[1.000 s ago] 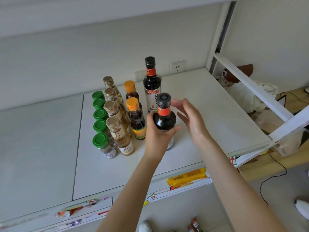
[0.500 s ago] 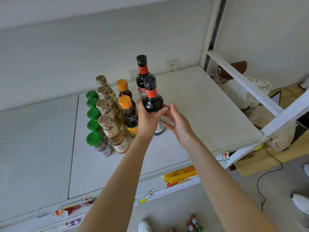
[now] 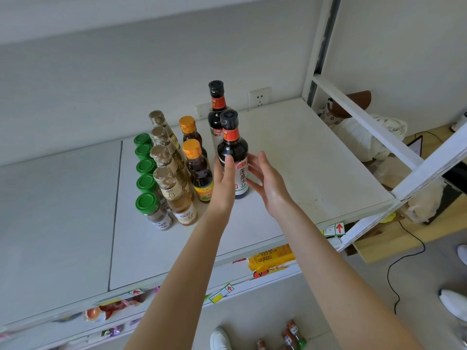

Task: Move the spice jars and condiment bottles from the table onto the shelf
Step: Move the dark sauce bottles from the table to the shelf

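White wall (image 3: 151,72), socket (image 3: 259,98); grey floor (image 3: 353,299); black cable (image 3: 390,265), wooden board (image 3: 394,238) right.

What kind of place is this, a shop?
Probably a small shop, or a storeroom made like one. The white shelf has labels with red arrows on its edge, sauce bottles and green-capped jars stand in neat rows, and snack packets lie on the shelf below.

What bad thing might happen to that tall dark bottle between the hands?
1. The front dark bottle is tall and narrow. If the left hand or right hand brushes it while pulling away, it may tip.
2. It stands close to the orange-capped bottle and the other dark bottle, so a fall might knock those over too.
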